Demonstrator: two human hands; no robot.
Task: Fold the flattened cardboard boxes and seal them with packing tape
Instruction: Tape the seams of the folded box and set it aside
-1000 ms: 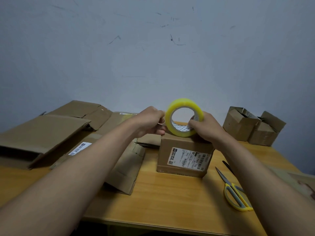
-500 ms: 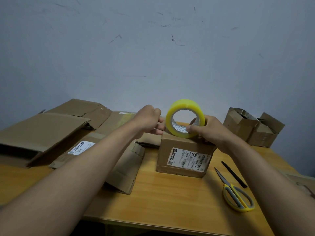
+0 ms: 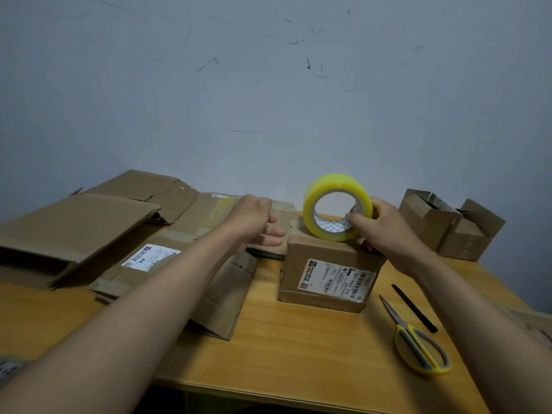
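Observation:
A folded cardboard box with a white shipping label stands at the middle of the wooden table. A yellow roll of packing tape stands on edge on the box top. My right hand grips the roll at its right side, the thumb inside the core. My left hand hovers left of the roll with fingers loosely apart, holding nothing. Several flattened cardboard boxes lie across the left half of the table.
Yellow-handled scissors and a thin black stick lie on the table to the right of the box. Two folded open-topped boxes stand at the back right against the grey wall.
My left hand has let go near the roll's left side and moved left, fingers opening. My right hand still holds the roll on the box.

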